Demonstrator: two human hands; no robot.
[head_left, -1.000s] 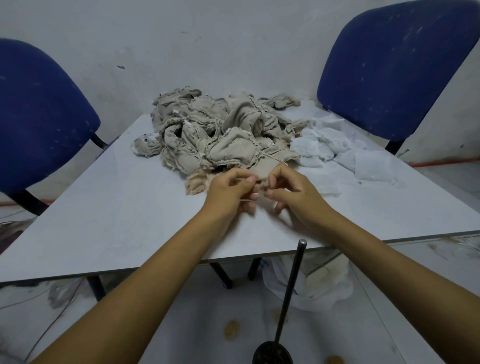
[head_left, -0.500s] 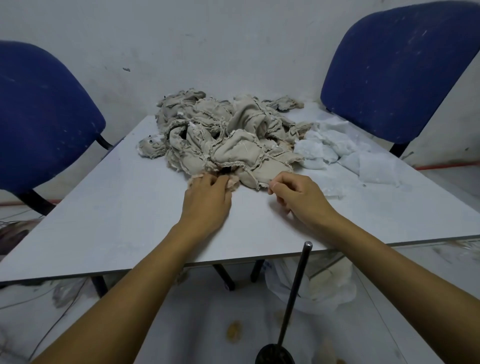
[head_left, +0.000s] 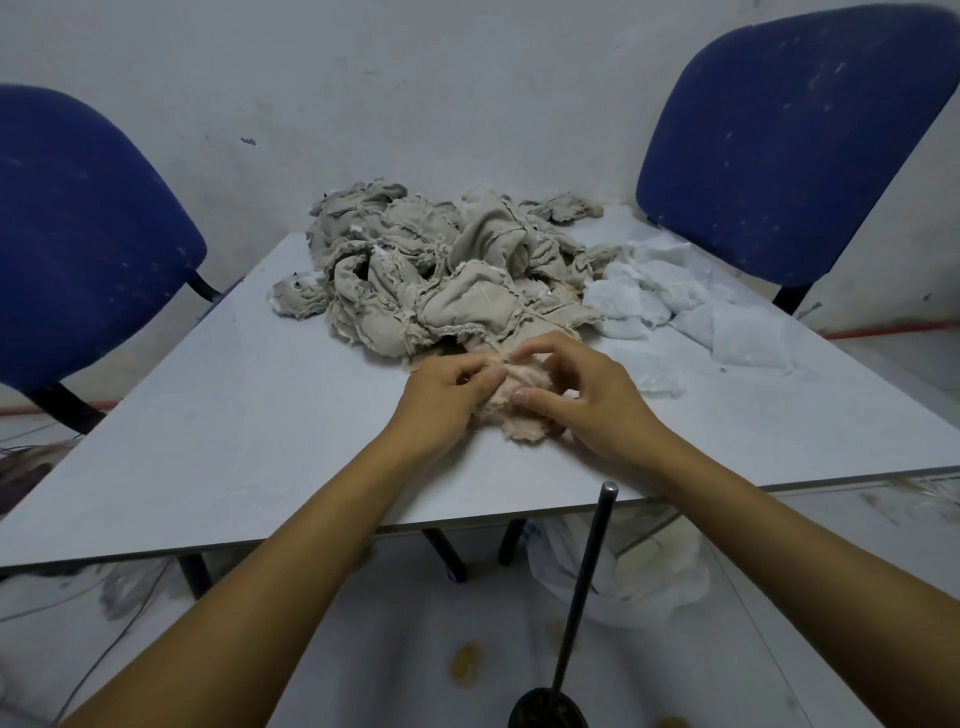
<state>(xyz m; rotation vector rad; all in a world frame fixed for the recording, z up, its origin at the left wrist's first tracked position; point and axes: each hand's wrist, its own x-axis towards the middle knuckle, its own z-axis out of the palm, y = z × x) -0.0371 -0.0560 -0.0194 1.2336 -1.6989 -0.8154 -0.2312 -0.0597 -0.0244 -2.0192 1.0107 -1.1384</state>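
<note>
Two hands (head_left: 447, 395) (head_left: 602, 400) around one beige scrap (head_left: 522, 428)

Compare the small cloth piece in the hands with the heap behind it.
The cloth piece is pinkish cream, the heap grey-beige. The piece is small, the heap far larger. The left hand and right hand pinch the piece; the heap lies unheld. Both have frayed edges.

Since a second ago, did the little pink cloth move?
Yes. The pink cloth has slid out from the edge of the beige cloth pile toward the near edge of the table, where the left hand and right hand pinch it.
</note>
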